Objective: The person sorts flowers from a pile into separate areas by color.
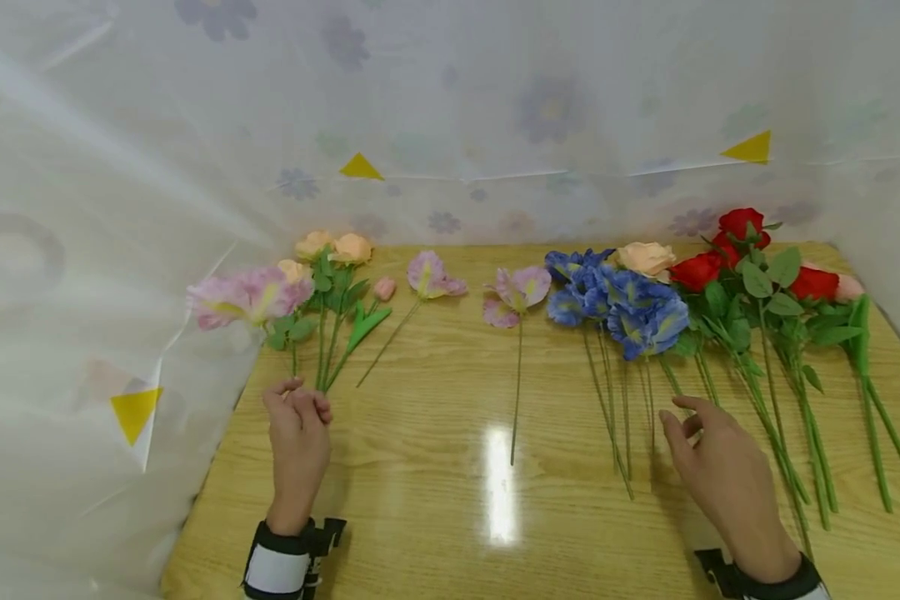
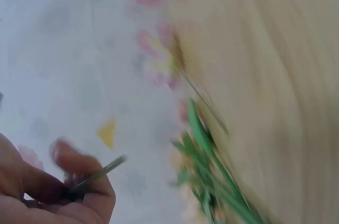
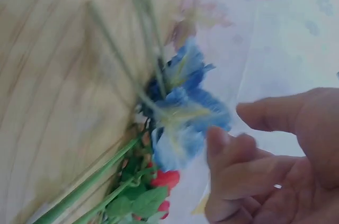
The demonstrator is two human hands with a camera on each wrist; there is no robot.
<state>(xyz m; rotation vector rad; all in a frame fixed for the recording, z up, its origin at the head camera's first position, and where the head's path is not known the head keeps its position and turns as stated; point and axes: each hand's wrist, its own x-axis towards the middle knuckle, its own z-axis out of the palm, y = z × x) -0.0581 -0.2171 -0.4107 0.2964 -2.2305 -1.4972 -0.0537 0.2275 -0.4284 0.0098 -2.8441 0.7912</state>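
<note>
My left hand [image 1: 300, 425] pinches a thin green flower stem [image 2: 100, 173], its cut end poking out between the fingers in the left wrist view. Just beyond that hand, a pink-purple iris [image 1: 247, 296] stands out in front of the curtain. Close by lie peach roses [image 1: 352, 248] with green leaves and a pink tulip [image 1: 384, 289]. My right hand [image 1: 727, 467], fingers loosely bent and holding nothing, hovers over the stems on the right. Nearest to it in the right wrist view are blue irises [image 3: 180, 123]; red roses [image 1: 697, 272] lie further right.
Two more pink-purple irises [image 1: 435, 275] lie in the middle of the wooden table [image 1: 420, 500]. A peach rose [image 1: 645, 258] lies behind the blue irises. The translucent flowered curtain [image 1: 450, 100] hangs along the back and left, with yellow triangles [image 1: 750, 147] on it.
</note>
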